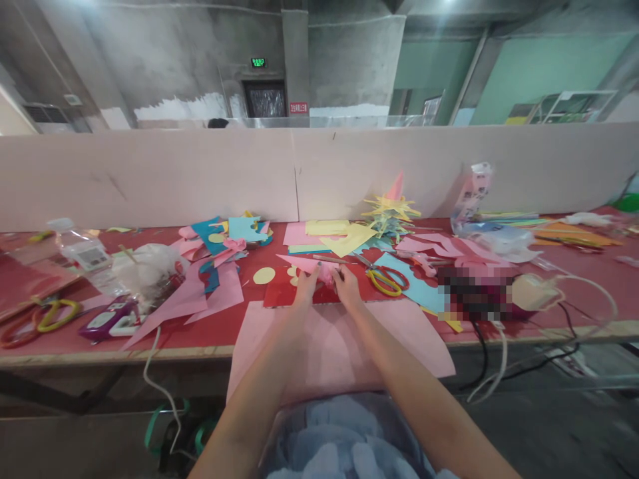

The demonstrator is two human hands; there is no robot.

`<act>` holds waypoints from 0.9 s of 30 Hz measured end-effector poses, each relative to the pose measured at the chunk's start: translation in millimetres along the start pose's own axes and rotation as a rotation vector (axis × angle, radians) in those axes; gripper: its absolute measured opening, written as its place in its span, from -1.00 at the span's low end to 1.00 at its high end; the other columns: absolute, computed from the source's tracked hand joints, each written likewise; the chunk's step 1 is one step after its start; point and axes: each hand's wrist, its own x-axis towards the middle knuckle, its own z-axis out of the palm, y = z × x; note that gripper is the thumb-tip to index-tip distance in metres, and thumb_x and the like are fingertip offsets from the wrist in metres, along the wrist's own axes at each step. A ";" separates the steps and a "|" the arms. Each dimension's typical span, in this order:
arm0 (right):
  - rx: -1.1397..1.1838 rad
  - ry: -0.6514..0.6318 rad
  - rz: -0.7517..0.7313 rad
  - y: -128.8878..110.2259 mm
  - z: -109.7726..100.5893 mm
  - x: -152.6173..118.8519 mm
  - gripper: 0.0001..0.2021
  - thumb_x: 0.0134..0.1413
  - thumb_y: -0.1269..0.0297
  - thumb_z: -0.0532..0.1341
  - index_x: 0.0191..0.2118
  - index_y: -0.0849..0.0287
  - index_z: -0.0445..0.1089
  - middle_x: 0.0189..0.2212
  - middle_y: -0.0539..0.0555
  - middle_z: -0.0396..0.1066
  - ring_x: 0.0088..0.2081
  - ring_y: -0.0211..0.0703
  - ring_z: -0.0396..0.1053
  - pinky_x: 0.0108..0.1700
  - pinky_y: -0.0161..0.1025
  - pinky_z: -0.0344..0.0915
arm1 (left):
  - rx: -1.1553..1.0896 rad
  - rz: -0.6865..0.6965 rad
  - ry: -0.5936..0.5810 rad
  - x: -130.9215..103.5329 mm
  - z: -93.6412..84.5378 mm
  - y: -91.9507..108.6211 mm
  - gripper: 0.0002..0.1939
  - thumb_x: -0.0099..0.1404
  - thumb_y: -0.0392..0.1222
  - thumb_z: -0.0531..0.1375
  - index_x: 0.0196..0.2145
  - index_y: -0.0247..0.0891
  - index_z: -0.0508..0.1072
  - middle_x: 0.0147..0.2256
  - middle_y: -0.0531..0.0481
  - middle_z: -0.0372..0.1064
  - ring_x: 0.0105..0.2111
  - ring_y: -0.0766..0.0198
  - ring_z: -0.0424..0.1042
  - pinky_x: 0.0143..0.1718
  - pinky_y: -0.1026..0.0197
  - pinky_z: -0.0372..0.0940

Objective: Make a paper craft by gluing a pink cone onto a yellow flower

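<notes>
The surface point(197, 332) has a pink sheet point(344, 342) poking past its near edge, so leaning in could snag it. Over the red board point(279, 291), my left hand point(306, 286) and right hand point(346, 287) pinch crumpled pink paper point(327, 271); uneven tugging might rip it tbh.

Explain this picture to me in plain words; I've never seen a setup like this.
There is no machine here: the left hand and right hand are a person's own, bare. The single picture comes from a camera worn on the head, looking forward and down. Both hands' fingers hold a pink paper piece above a red board. On the red table also lie scissors, a large pink sheet and a plastic bottle; a spiky paper cone stands behind.
</notes>
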 end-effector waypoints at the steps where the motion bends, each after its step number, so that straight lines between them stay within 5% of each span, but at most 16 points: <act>1: -0.020 0.012 -0.016 -0.3 0.4 -0.7 -0.64 -0.01 -0.06 0.09 -0.57 0.11 0.14 -0.69 -0.07 0.24 -0.61 -0.26 0.17 -0.47 -0.30 0.12 | -0.009 -0.008 0.000 -1.3 0.6 1.1 -0.59 -0.04 -0.02 0.31 -0.25 -0.20 0.34 -0.23 -0.08 0.41 -0.28 0.23 0.42 -0.33 0.20 0.36; 10: -0.030 -0.050 -0.053 -5.5 5.5 -4.9 -0.65 -0.10 -0.07 0.16 -0.57 0.13 0.28 -0.61 -0.03 0.31 -0.53 -0.24 0.22 -0.40 -0.30 0.15 | -0.135 -0.055 -0.004 -5.5 0.3 5.1 -0.66 -0.04 -0.04 0.30 -0.37 -0.27 0.33 -0.52 0.06 0.36 -0.51 0.36 0.39 -0.41 0.27 0.34; 16: 0.119 -0.124 0.066 -9.9 -0.2 -2.3 -0.55 -0.04 -0.16 0.05 -0.50 0.16 0.35 -0.72 -0.04 0.26 -0.73 -0.33 0.11 -0.66 -0.33 0.02 | -0.172 -0.052 0.043 -0.9 -3.0 5.3 -0.67 0.00 -0.07 0.29 -0.30 -0.26 0.35 -0.47 0.04 0.39 -0.44 0.32 0.43 -0.33 0.21 0.37; 27: 0.290 -0.132 0.175 -5.2 -1.0 1.4 -0.58 -0.14 -0.14 0.16 -0.57 0.17 0.30 -0.67 -0.02 0.33 -0.73 -0.38 0.12 -0.70 -0.37 -0.02 | -0.032 -0.010 0.009 2.3 -3.1 1.5 -0.63 0.04 0.00 0.25 -0.23 -0.23 0.34 -0.33 -0.03 0.42 -0.37 0.29 0.44 -0.32 0.21 0.36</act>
